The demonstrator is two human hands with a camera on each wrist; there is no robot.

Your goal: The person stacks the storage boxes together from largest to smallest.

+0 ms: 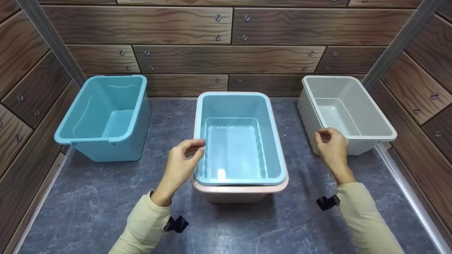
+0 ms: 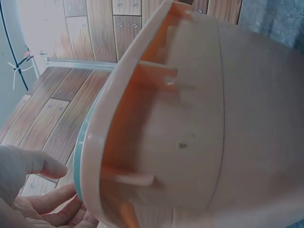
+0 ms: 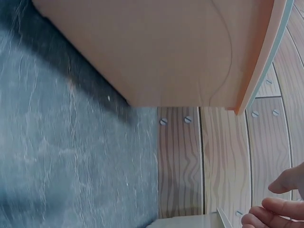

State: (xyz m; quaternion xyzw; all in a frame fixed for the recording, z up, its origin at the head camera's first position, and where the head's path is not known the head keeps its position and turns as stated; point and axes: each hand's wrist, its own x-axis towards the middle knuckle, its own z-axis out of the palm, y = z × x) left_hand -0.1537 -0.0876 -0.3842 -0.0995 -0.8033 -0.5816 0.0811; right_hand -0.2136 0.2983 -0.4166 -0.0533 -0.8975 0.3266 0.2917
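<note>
A light blue bin sits nested inside a pink bin in the middle of the table. Beside their left rims is my left hand, its thumb and fingers loosely bent with a gap between them. In the left wrist view the left fingers lie close to the rims; whether they touch cannot be told. My right hand hovers near the front left corner of a grey bin. Its fingers are relaxed, thumb apart, with nothing between them.
A darker teal bin stands at the left on the dark marbled tabletop. Wood-patterned panels close off the back and both sides. A metal rail runs along the right edge.
</note>
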